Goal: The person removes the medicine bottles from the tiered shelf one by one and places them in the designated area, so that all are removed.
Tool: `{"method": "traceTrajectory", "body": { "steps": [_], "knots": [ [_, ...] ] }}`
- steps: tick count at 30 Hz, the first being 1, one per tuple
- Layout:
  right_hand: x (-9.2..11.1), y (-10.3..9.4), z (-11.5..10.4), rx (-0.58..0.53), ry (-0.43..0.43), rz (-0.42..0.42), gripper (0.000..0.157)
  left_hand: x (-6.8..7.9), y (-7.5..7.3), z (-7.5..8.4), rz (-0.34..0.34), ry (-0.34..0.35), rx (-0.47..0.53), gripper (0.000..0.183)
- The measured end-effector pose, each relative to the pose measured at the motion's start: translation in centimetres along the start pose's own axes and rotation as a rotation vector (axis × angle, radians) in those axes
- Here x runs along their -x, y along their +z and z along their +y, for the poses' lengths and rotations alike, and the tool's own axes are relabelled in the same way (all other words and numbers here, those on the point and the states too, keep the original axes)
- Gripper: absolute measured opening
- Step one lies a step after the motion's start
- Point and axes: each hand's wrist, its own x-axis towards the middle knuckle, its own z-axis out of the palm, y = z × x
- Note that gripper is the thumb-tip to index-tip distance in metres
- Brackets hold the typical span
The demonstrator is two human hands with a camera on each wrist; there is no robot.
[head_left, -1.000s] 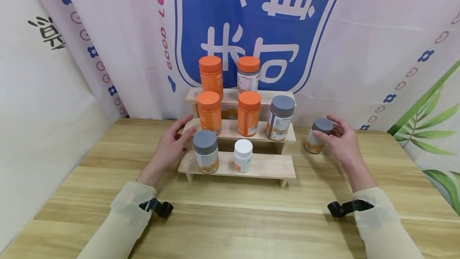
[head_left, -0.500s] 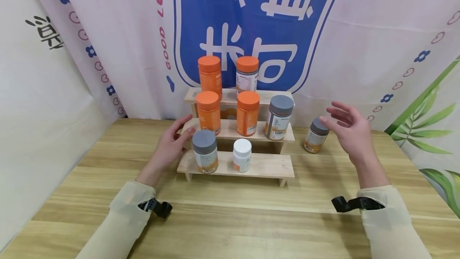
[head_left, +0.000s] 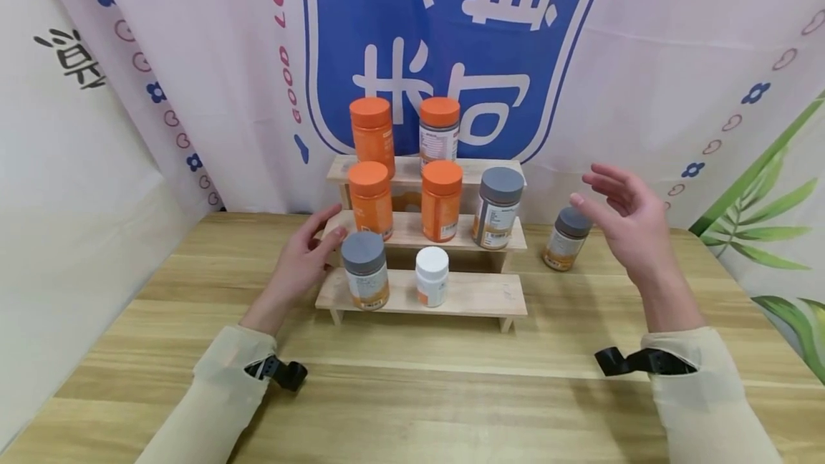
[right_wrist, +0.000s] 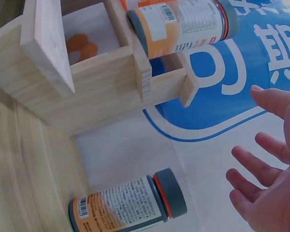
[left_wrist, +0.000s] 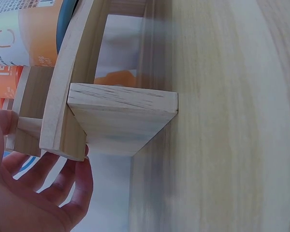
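Observation:
A three-tier wooden display stand (head_left: 477,292) holds several lidded jars. My left hand (head_left: 301,263) grips its left end, thumb by the middle tier and curled fingers at the wood's edge in the left wrist view. Close to that hand, a grey-lidded jar (head_left: 365,272) stands on the bottom tier, with a small white bottle (head_left: 432,278) to its right. Another grey-lidded jar (head_left: 566,240) stands upright on the table, right of the stand. My right hand (head_left: 634,231) hovers just right of and above it, fingers spread and holding nothing; the right wrist view shows a gap between them.
On the middle tier are two orange jars (head_left: 372,203) and a grey-lidded jar (head_left: 498,210). Two orange-lidded jars (head_left: 440,133) stand on the top tier. A printed curtain (head_left: 580,106) hangs behind the wooden table (head_left: 412,392).
My right hand has let go of the grey-lidded jar on the table and moved up and to the right. The left hand stays at the stand.

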Motion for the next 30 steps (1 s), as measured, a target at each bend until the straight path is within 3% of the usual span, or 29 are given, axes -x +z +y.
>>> {"method": "traceTrajectory", "body": {
  "steps": [9, 17, 24, 30],
  "knots": [
    [0.4, 1.0, -1.2, -0.048, -0.038, -0.040, 0.059, 0.1, -0.2, -0.2, 0.010, 0.017, -0.009, 0.058],
    [0.7, 1.8, -2.3, -0.169, -0.065, -0.060, 0.049, -0.2, 0.1, -0.3, 0.002, 0.022, 0.010, 0.057],
    [0.3, 2.4, -4.0, -0.100, -0.050, -0.079, 0.050, -0.1, 0.1, -0.2, 0.006, 0.010, 0.013, 0.057],
    [-0.3, 2.6, -5.4, -0.105, -0.051, -0.111, 0.051, 0.0, 0.1, -0.2, 0.006, 0.004, 0.004, 0.058]
  ]
}}
